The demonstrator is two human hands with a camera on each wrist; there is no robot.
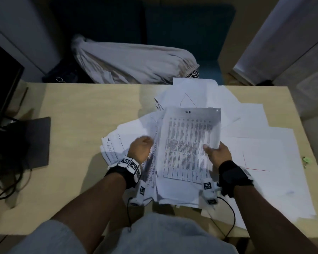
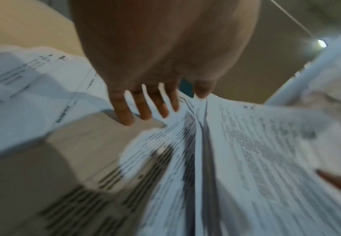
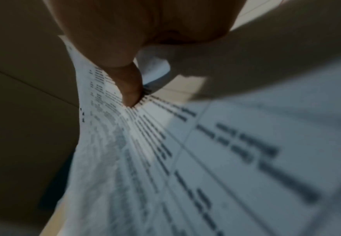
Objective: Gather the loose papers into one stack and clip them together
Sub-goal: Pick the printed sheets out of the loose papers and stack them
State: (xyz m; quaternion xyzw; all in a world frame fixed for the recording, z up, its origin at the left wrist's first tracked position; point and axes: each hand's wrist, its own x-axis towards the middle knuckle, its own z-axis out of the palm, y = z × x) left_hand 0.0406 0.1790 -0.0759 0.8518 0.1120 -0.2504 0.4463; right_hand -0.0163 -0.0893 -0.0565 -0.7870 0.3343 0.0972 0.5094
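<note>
I hold a stack of printed papers point(image 1: 189, 143) tilted up above the wooden table point(image 1: 77, 116). My left hand point(image 1: 142, 148) grips its left edge; in the left wrist view the thumb lies on top of the stack point(image 2: 256, 151) and the fingers point(image 2: 145, 108) spread beneath. My right hand point(image 1: 216, 153) pinches the right edge, and its thumb point(image 3: 131, 89) presses on the top sheet point(image 3: 165, 159). Loose white sheets point(image 1: 264, 162) lie scattered under and to the right of the stack. More printed sheets point(image 1: 114, 145) lie to its left.
A small green object point(image 1: 306, 160) sits near the table's right edge. A dark flat pad point(image 1: 37, 142) and tangled cables point(image 1: 0, 180) occupy the left end, beside a black monitor point(image 1: 0, 79). A pale cloth bundle point(image 1: 132, 65) lies beyond the far edge.
</note>
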